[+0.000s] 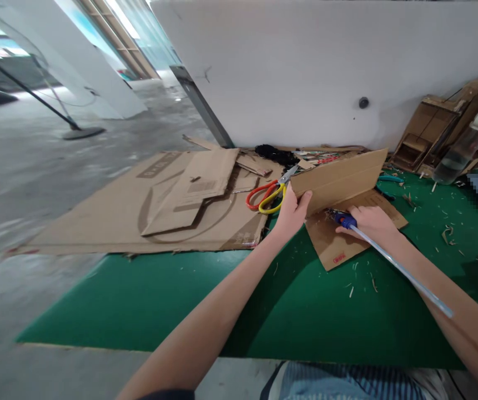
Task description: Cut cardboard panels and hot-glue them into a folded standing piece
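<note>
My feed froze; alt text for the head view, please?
The left hand holds a cardboard panel tilted up over a flatter cardboard piece on a green table; the right hand holds a blue glue gun with a long clear stick. Scissors with red and yellow handles lie nearby.

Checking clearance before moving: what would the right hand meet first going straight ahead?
The right hand would probably meet the raised cardboard panel first; the gap is unclear in this view.

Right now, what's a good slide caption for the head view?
Head view: left hand holds a raised cardboard panel, right hand a blue glue gun, over a green table.
</note>
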Available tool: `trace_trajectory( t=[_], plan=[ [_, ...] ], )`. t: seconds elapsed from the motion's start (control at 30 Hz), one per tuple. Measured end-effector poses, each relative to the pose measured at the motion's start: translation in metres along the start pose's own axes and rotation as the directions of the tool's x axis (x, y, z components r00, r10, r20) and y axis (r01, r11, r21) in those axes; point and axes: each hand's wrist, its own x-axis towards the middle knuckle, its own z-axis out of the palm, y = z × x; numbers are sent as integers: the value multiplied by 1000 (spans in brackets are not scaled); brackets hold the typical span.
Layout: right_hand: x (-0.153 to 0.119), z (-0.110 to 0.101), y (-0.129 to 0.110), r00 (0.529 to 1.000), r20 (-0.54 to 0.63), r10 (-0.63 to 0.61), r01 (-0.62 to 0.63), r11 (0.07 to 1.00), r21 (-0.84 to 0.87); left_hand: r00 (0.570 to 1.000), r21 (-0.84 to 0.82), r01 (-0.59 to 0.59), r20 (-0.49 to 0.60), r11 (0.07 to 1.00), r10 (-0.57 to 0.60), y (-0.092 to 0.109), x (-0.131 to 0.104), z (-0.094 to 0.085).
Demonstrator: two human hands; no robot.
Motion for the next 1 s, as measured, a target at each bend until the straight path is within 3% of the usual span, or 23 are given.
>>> trace_trajectory(
  t=[0.5, 0.83, 1.0],
  plan=[
    [-3, 5, 15, 997, -63, -38, 41, 998, 44, 1000, -8, -4, -4, 1000, 4, 0, 0, 0],
    [-1, 2, 18, 994, -74, 79, -75, 996, 56, 999, 36, -33, -2, 999, 33, 1, 0, -1],
    [-4, 4, 26, 994, -73, 83, -76, 993, 86, 999, 37, -40, 1, 999, 40, 2, 0, -1]
  ],
)
